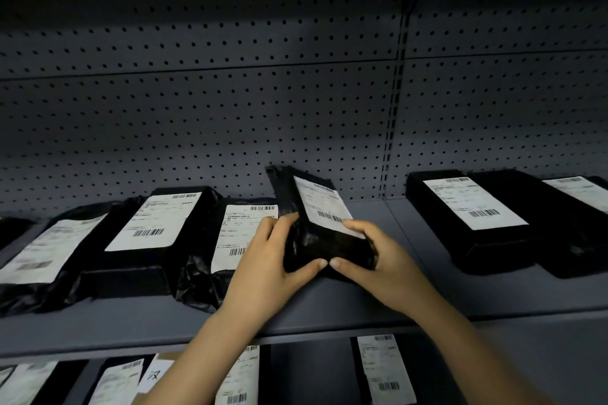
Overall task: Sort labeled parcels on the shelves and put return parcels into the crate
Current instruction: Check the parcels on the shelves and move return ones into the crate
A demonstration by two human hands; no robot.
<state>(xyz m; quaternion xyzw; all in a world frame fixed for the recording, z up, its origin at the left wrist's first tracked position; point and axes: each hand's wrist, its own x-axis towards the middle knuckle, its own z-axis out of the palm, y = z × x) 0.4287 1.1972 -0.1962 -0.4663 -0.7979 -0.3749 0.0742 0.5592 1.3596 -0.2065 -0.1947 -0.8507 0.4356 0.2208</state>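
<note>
A black wrapped parcel (pixel 307 207) with a white barcode label is tilted up on its near end over the grey shelf (pixel 368 302). My left hand (pixel 269 260) grips its left near corner, and my right hand (pixel 378 256) grips its right near corner, thumbs almost meeting under it. To the left lie three more labeled black parcels: one (pixel 243 237) partly behind my left hand, a boxy one (pixel 148 233), and a flat one (pixel 46 253). No crate is in view.
Two long black labeled parcels (pixel 487 217) (pixel 579 207) lie on the right of the shelf. A perforated back panel (pixel 263 108) closes the bay behind. The shelf below holds several labeled parcels (pixel 385 368).
</note>
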